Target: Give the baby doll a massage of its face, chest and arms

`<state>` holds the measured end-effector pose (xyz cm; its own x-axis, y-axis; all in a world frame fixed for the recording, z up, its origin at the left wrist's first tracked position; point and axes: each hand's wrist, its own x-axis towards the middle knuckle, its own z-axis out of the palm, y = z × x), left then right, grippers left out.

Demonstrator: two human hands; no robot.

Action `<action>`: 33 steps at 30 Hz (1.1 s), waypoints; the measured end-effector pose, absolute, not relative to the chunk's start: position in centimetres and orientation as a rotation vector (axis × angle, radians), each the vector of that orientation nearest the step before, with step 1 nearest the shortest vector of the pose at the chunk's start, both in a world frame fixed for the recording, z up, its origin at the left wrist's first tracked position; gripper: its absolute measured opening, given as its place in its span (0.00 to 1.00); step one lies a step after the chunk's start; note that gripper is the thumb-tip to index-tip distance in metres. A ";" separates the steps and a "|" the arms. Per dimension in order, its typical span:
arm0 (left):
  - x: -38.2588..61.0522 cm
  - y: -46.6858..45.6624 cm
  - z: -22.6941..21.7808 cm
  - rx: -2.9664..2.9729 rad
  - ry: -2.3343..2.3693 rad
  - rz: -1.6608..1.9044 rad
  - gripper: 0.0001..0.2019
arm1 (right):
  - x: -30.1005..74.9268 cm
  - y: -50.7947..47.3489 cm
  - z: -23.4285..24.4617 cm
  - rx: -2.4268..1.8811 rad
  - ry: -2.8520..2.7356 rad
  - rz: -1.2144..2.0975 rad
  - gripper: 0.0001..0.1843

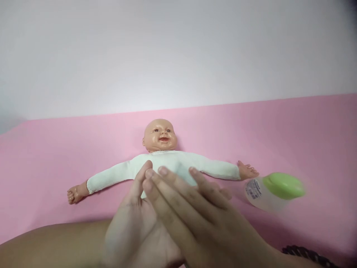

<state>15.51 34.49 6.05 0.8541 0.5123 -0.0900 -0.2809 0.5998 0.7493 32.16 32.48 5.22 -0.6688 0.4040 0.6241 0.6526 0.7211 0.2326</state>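
A baby doll in a pale white suit lies on its back on the pink surface, arms spread wide. My left hand is held palm up in front of the doll's belly, fingers stretched out. My right hand lies flat across the left palm, fingers straight and together, tips near the doll's chest. Neither hand holds anything. The doll's lower body is hidden behind my hands.
A small clear bottle with a green cap lies on its side to the right, next to the doll's hand, and looks blurred. A dark braided thing shows at the bottom right. A pale wall stands behind the pink surface.
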 end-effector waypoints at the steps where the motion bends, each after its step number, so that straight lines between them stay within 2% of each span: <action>1: 15.5 34.6 6.2 0.764 0.289 0.474 0.48 | 32.2 32.5 5.3 -0.836 -2.362 -0.552 0.29; 3: 15.4 34.7 6.7 0.653 0.223 0.495 0.46 | 32.3 32.4 5.5 -0.894 -2.305 -0.450 0.34; 5: 15.2 34.7 6.9 0.634 0.198 0.527 0.46 | 32.2 32.3 5.5 -0.902 -2.268 -0.436 0.35; 9: 15.5 34.2 6.4 0.668 0.224 0.478 0.42 | 32.0 32.1 5.2 -0.800 -2.314 -0.587 0.33; 12: 15.8 34.6 5.7 0.806 0.345 0.563 0.35 | 32.8 33.0 5.4 -0.755 -2.288 -0.465 0.25; 14: 15.6 35.5 5.4 1.024 0.438 0.692 0.30 | 33.6 34.0 5.6 -0.708 -2.195 -0.262 0.18; 17: 14.9 37.3 4.9 1.644 0.407 0.868 0.21 | 34.3 35.3 5.1 -0.716 -2.080 0.066 0.15; 20: 14.5 38.5 4.0 2.252 0.273 0.936 0.14 | 34.1 35.9 3.7 -0.657 -2.045 0.235 0.11; 23: 14.5 38.8 3.2 2.580 0.283 0.813 0.15 | 33.6 36.1 2.2 -0.609 -1.963 0.320 0.10; 27: 13.9 39.0 2.8 2.666 0.239 0.592 0.14 | 33.3 36.4 1.2 -0.581 -1.943 0.340 0.11; 29: 12.8 39.3 2.5 2.642 0.231 0.540 0.16 | 33.6 36.6 1.1 -0.529 -2.001 0.333 0.16; 33: 10.5 39.6 1.1 2.473 0.352 0.546 0.26 | 34.4 36.9 1.0 -0.591 -2.312 0.373 0.28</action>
<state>10.53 39.62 1.11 0.8817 0.3618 0.3028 0.1263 -0.7994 0.5874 34.45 36.94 1.01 -0.6432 0.5117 0.5696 0.3066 0.8538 -0.4207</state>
